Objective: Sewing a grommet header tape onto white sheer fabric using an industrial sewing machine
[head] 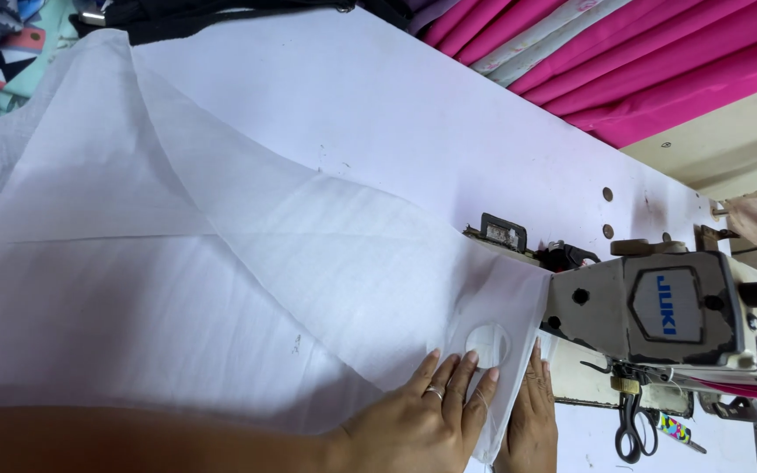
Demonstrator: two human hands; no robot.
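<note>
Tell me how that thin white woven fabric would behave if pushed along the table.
The thin white woven fabric is probably floppy: it lies in soft folds. It looks light, since it is sheer. It would likely bunch rather than slide whole; both the left hand and right hand press it flat.

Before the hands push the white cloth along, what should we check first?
1. Left hand flat on the white cloth: ok.
2. Right hand pressing the cloth edge beside the sewing machine: ok.
3. Fingers away from the needle: cannot tell, the needle is hidden.
4. Cloth smooth: not ok, folds cross it.
5. Scissors off the cloth: ok, they lie below the machine head.
6. Round patch under the cloth lying flat: ok.
</note>
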